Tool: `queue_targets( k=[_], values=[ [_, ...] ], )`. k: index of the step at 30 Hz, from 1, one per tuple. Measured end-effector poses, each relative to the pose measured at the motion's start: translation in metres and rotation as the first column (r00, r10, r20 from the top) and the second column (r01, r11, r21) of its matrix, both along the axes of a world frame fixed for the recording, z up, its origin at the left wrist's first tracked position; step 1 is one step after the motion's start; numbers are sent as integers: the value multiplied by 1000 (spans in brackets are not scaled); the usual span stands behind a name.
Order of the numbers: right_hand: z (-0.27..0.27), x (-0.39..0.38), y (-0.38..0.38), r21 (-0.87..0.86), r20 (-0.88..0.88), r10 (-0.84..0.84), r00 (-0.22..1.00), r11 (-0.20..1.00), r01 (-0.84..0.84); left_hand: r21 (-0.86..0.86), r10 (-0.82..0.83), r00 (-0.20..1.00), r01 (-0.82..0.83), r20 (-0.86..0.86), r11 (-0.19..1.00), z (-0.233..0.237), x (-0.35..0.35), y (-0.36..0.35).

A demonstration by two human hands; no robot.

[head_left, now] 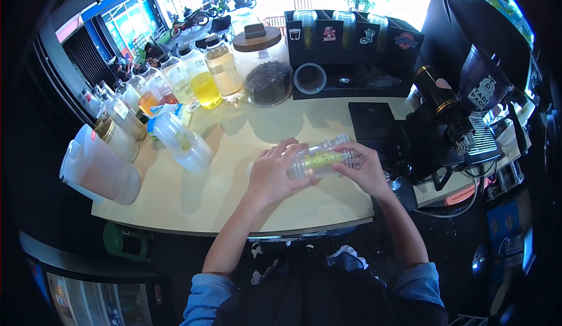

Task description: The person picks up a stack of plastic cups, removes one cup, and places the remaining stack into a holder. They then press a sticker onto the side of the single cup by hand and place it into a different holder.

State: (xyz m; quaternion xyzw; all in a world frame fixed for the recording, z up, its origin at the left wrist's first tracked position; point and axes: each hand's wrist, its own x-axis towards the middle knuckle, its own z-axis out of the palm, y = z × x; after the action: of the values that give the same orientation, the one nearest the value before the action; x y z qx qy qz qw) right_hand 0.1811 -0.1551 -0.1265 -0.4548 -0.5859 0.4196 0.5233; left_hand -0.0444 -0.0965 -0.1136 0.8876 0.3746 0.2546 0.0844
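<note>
Over the middle of the counter (pixel 275 209), both hands hold a clear plastic cup (pixel 319 157) lying on its side. Green print runs along its wall, and ridged rims suggest more than one cup nested together. My left hand (pixel 274 171) wraps its fingers and thumb around the left end. At the right end, the fingers and thumb of my right hand (pixel 364 168) grip near the rims. Farther left on the counter stands a stack of clear plastic cups (pixel 182 143) with a printed mark.
Several bottles (pixel 202 80) and a wooden-lidded jar (pixel 266 74) of dark contents line the back left. Frosted pitchers (pixel 102 165) stand at the left edge. A black cup holder (pixel 351 57) is behind, with a coffee grinder (pixel 483 83) at right.
</note>
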Motion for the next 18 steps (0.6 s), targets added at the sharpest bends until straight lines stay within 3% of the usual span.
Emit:
queue_targets(
  k=[4,6,18],
  values=[
    [-4,0,0,-14,4,57,998,998,-57,-13,0,1000,0,-1,1000,3,3,-1],
    [-9,-1,2,25,-108,72,992,997,-70,-14,1,1000,-1,7,1000,2,2,-2],
    [-5,-16,3,2,-41,116,992,993,-116,-3,-12,1000,12,24,1000,-2,2,0]
  ],
)
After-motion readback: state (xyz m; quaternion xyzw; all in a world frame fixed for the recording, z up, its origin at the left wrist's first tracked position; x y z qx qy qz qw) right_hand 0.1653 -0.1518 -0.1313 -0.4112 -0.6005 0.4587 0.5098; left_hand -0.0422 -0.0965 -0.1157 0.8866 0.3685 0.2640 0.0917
